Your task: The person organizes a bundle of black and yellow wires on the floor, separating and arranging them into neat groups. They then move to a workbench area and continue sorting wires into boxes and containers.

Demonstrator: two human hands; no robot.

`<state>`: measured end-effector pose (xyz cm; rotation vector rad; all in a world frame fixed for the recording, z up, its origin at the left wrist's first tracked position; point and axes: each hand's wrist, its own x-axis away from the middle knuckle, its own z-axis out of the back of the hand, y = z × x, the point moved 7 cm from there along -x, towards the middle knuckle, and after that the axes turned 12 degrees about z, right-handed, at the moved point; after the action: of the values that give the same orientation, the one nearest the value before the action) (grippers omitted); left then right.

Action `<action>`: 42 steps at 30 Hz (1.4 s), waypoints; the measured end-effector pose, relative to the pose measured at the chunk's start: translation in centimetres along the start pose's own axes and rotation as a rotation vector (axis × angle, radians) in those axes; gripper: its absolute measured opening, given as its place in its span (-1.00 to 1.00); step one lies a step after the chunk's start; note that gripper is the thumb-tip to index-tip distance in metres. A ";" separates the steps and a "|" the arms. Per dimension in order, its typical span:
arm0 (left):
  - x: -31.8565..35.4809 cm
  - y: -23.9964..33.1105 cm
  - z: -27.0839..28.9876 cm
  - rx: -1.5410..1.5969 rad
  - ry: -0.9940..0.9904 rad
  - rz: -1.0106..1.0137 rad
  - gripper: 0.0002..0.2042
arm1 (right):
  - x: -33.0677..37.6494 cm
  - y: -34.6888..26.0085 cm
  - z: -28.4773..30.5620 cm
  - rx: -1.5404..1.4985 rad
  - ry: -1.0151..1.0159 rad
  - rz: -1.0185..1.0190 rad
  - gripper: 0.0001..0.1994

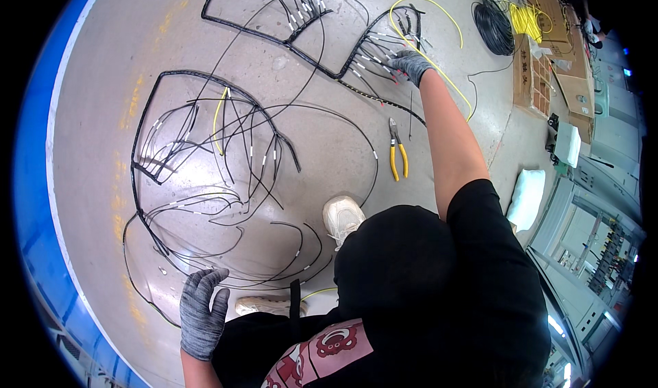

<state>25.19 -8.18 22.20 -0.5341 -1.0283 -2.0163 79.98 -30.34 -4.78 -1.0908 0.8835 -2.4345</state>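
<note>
My right hand (pixel 411 67), in a grey glove, reaches out to the far right branch of a black wire harness (pixel 313 64) on the floor. Its fingers are bent together among thin labelled wires (pixel 370 58); what they hold is too small to make out. My left hand (pixel 202 314), gloved alike, hovers at the lower left with thumb and fingers apart, holding nothing. Beside it, loose black wires with white labels fan out from a second taped harness (pixel 136 182). Pliers with yellow handles (pixel 399 160) lie below my right hand, jaws pointing away.
A yellow wire (pixel 449 80) curves past my right wrist. Black (pixel 493 26) and yellow (pixel 526 21) cable coils lie at the far right, near a divided cardboard box (pixel 524 80). My light shoes (pixel 343 218) stand close to the wires. A blue edge (pixel 51 182) bounds the left.
</note>
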 end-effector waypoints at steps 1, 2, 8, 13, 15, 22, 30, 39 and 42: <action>0.0 0.0 0.0 0.001 -0.001 0.002 -0.75 | -0.1 0.1 0.0 -0.002 0.008 -0.006 -0.78; 0.0 0.0 0.0 -0.003 -0.002 -0.001 -0.75 | -0.2 0.4 0.2 -0.007 0.017 -0.006 -0.78; -0.2 0.3 0.0 -0.008 -0.005 -0.006 -0.75 | 0.0 2.4 -1.0 -0.083 -0.145 -0.187 -0.85; -0.2 0.4 0.0 -0.017 -0.005 -0.005 -0.75 | 0.3 1.2 -1.6 0.435 -0.350 0.106 -0.84; -0.4 0.4 -0.1 -0.007 -0.011 -0.011 -0.75 | 0.2 2.5 -0.8 0.163 -0.235 -0.006 -0.83; -0.3 0.1 -0.2 -0.010 -0.009 -0.007 -0.75 | 0.4 3.6 -1.2 -0.205 -0.104 -0.119 -0.82; -0.3 0.2 -0.1 -0.004 -0.016 -0.009 -0.74 | 0.3 3.8 -1.0 -0.165 -0.058 -0.162 -0.77; -0.4 -0.1 -0.4 0.003 -0.025 -0.034 -0.73 | 0.8 3.0 -0.8 -0.271 -0.024 -0.168 -0.79; -0.5 0.0 -0.4 0.002 -0.024 -0.053 -0.73 | 0.5 2.8 -1.0 -0.259 -0.099 -0.115 -0.82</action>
<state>25.43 -8.32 21.63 -0.5364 -1.0689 -2.0594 79.09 -32.33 -6.87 -1.3753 1.1562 -2.3794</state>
